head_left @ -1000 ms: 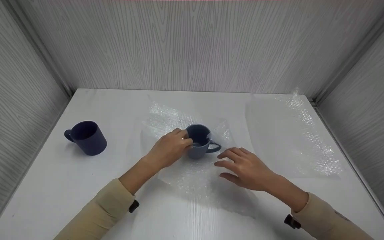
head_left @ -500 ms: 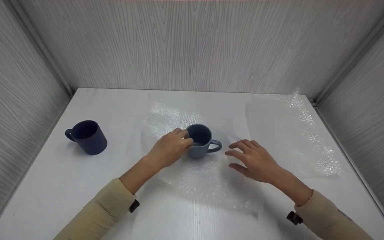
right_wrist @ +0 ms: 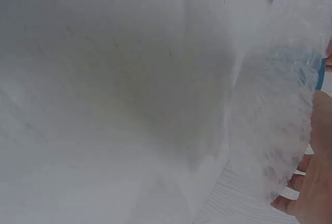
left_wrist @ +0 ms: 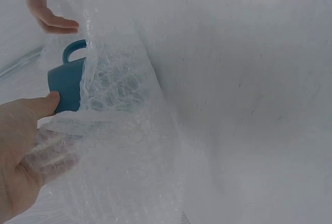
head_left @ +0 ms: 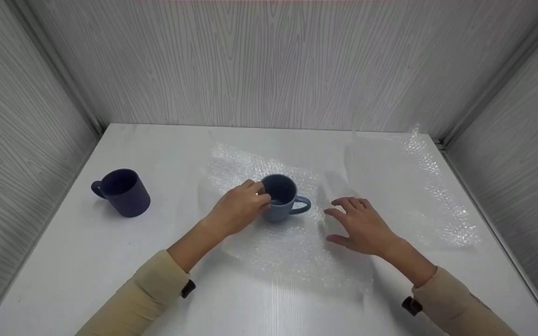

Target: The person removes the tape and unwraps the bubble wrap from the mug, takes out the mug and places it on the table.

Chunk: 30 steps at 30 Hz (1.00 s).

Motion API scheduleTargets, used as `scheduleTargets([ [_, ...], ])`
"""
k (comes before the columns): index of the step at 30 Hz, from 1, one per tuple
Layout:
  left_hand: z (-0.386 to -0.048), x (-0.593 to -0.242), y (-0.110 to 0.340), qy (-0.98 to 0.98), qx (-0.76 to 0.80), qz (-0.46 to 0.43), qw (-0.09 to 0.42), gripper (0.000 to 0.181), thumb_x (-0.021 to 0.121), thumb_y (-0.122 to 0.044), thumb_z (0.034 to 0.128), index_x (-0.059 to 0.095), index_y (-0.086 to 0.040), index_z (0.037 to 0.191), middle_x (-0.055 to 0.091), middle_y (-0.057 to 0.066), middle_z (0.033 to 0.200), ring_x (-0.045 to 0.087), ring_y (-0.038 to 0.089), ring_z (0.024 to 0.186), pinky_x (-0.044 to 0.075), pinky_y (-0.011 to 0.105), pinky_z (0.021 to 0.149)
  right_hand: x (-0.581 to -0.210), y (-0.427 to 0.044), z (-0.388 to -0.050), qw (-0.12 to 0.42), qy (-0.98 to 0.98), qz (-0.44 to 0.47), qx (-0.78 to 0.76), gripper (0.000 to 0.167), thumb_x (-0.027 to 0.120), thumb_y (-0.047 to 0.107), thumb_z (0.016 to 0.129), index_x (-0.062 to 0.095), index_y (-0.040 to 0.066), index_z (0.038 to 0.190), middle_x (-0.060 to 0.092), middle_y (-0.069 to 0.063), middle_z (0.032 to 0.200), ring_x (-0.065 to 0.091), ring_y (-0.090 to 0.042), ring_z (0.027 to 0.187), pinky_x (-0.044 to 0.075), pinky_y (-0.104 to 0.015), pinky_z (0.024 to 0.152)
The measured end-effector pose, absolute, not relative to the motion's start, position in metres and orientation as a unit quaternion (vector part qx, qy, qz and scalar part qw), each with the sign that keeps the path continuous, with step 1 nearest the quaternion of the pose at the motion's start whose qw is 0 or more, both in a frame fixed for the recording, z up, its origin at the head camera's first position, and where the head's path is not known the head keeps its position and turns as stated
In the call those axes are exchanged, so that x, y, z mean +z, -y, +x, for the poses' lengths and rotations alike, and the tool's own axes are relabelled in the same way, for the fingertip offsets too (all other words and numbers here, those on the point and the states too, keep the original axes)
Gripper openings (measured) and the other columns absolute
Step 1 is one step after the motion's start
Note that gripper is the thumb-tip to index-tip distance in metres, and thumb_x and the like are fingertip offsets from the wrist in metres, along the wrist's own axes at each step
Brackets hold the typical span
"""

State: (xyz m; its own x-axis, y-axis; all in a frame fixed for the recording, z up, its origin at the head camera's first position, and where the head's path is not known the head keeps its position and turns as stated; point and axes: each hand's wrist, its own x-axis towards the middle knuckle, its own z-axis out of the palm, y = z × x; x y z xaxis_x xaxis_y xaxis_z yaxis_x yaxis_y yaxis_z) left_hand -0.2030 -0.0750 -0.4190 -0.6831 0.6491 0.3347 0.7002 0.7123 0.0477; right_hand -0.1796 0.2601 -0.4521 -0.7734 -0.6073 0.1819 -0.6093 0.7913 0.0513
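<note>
A grey-blue mug (head_left: 277, 214) stands upright on a sheet of bubble wrap (head_left: 292, 261) at the middle of the table, its handle to the right. My left hand (head_left: 235, 208) holds the mug by its left side. In the left wrist view the thumb lies on the mug (left_wrist: 66, 83), while the other fingers show through bubble wrap. Right of the handle is my right hand (head_left: 363, 228), its fingers spread and loosely bent around no object. It is close to a raised part of the wrap; whether it touches the wrap, I cannot tell.
A dark blue mug (head_left: 126, 193) stands at the left of the white table (head_left: 77, 275), handle to the left. Another sheet of bubble wrap (head_left: 390, 186) lies flat at the right. Wood-grain panels (head_left: 269, 65) enclose the back and both sides.
My right hand has moved right, away from the handle. The wrap that partly covered the handle has come off it and spread to the right. My left hand keeps its hold on the mug.
</note>
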Motion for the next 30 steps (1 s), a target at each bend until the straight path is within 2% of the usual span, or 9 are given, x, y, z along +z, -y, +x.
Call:
scheduleTargets([
  [5, -0.203, -0.419, 0.075, 0.912, -0.095, -0.369, 0.149, 0.014, 0.069, -0.023, 0.1027, 0.076, -0.011, 0.105, 0.071, 0.01, 0.106, 0.069, 0.024, 0.097, 0.063, 0.033, 0.083, -0.458, -0.26, -0.179, 0.065, 0.948, 0.313, 0.004, 0.067, 0.083, 0.053, 0.087, 0.064, 0.014, 0.138, 0.063, -0.015, 0.142, 0.058, -0.038, 0.135, 0.047, -0.06, 0.113],
  [15, -0.204, -0.419, 0.074, 0.914, -0.094, -0.369, 0.14, 0.015, 0.068, -0.023, 0.1035, 0.077, -0.011, 0.107, 0.072, 0.009, 0.108, 0.069, 0.024, 0.099, 0.063, 0.033, 0.084, -0.472, -0.261, -0.178, -0.003, 0.955, 0.293, 0.036, 0.082, 0.08, 0.06, 0.085, 0.057, 0.014, 0.147, 0.057, -0.018, 0.151, 0.051, -0.042, 0.142, 0.036, -0.076, 0.117],
  [24, -0.203, -0.418, 0.074, 0.914, -0.105, -0.367, 0.138, 0.014, 0.069, -0.022, 0.1028, 0.076, -0.011, 0.108, 0.072, 0.01, 0.11, 0.07, 0.025, 0.102, 0.064, 0.034, 0.086, -0.478, -0.26, -0.179, -0.034, 0.958, 0.282, 0.031, 0.087, 0.078, 0.063, 0.084, 0.053, 0.015, 0.152, 0.055, -0.018, 0.154, 0.05, -0.043, 0.144, 0.036, -0.078, 0.116],
  [30, -0.204, -0.42, 0.074, 0.915, -0.092, -0.365, 0.145, 0.013, 0.071, -0.021, 0.1016, 0.077, -0.011, 0.106, 0.072, 0.009, 0.106, 0.069, 0.024, 0.098, 0.063, 0.033, 0.083, -0.479, -0.26, -0.179, -0.027, 0.956, 0.292, 0.024, 0.082, 0.077, 0.064, 0.085, 0.055, 0.018, 0.15, 0.057, -0.016, 0.151, 0.052, -0.042, 0.142, 0.04, -0.078, 0.113],
])
